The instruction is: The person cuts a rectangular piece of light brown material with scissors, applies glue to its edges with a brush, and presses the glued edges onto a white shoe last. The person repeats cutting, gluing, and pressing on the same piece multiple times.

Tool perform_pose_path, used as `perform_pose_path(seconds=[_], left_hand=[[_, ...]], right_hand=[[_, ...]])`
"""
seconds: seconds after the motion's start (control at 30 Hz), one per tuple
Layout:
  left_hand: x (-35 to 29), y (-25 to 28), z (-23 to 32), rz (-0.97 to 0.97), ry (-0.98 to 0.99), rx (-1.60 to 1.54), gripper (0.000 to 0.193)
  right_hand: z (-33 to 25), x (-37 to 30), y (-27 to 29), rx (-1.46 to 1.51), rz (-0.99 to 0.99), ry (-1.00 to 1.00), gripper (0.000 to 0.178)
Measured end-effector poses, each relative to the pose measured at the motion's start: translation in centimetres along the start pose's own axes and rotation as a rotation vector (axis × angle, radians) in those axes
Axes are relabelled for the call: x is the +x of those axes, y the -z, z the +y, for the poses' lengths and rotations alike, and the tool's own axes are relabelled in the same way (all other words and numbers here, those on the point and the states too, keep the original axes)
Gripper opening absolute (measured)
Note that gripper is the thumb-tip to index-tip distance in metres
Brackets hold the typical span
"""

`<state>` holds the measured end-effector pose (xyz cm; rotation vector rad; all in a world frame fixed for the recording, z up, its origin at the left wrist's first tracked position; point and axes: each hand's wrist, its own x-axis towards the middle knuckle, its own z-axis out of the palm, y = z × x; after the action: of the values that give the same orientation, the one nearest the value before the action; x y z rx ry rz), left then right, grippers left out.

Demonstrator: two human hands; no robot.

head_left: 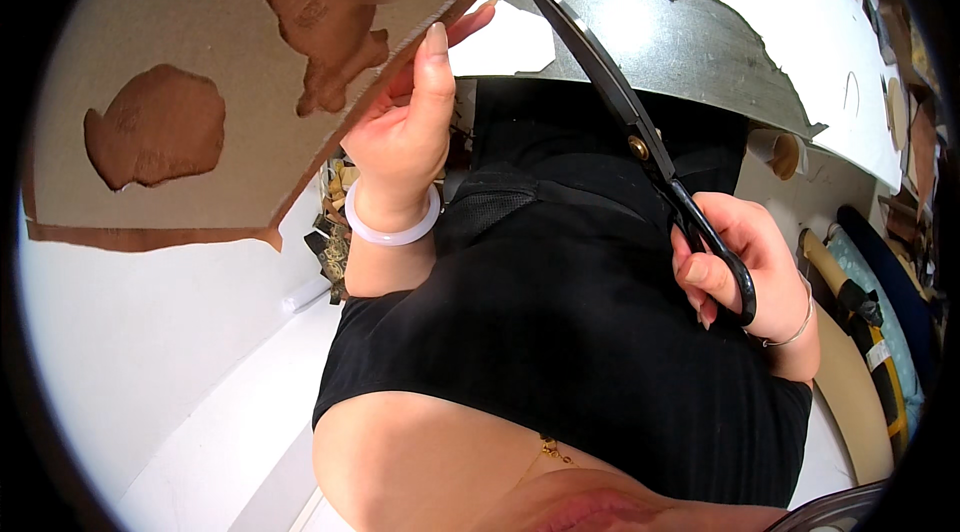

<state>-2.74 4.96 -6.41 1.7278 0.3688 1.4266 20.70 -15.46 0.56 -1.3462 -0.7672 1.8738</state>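
My left hand (408, 122) grips the edge of a large stiff sheet (240, 42), with the thumb on the near side and fingers behind. The sheet has a beige face with ragged brown patches and a brown border. In my right hand (750, 242) is a pair of large black scissors (610, 82), my fingers through the handle loops. The blades look nearly together and slant up to the left. Their tip meets or nearly meets the sheet's far right corner; I cannot tell whether the sheet lies between them.
Beyond the scissors is a grey tabletop (690, 47) with a torn-edged white sheet (790, 12) and a smaller white piece (505, 37). Rolls of material (850, 332) lean at the right. Scraps (330, 242) lie below my left wrist, beside a white wall (130, 332).
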Motion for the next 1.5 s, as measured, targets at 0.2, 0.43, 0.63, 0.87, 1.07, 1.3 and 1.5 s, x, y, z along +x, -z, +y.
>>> perform_pose_path(seconds=[0.2, 0.43, 0.63, 0.87, 1.07, 1.3, 1.5], left_hand=[[0.5, -0.2, 1.0, 0.137, 0.274, -0.181, 0.04], [1.6, -0.2, 2.0, 0.258, 0.471, -0.462, 0.033], [1.5, 0.5, 1.7, 0.179, 0.62, -0.509, 0.032], [0.8, -0.4, 1.6, -0.219, 0.872, -0.617, 0.041], [0.6, -1.4, 1.3, -0.44, 0.891, -0.605, 0.041], [0.6, -1.6, 0.8, -0.623, 0.979, -0.547, 0.039], [1.4, -1.7, 0.3, -0.822, 1.049, -0.443, 0.04]], right_hand=[[0.2, 0.1, 0.3, -0.049, 0.016, 0.045, 0.035], [0.5, -0.4, 1.5, -0.182, 0.006, 0.146, 0.031], [2.8, -0.6, 7.0, -0.262, 0.587, 0.28, 0.021], [5.2, 1.6, 21.1, -1.035, 1.302, -0.108, 0.048], [6.6, 1.7, 25.0, -1.171, 1.458, -0.106, 0.053], [4.5, 1.1, 24.6, -1.223, 1.275, -0.116, 0.043], [-1.6, 2.8, 17.4, -0.386, 0.819, 0.54, 0.049]])
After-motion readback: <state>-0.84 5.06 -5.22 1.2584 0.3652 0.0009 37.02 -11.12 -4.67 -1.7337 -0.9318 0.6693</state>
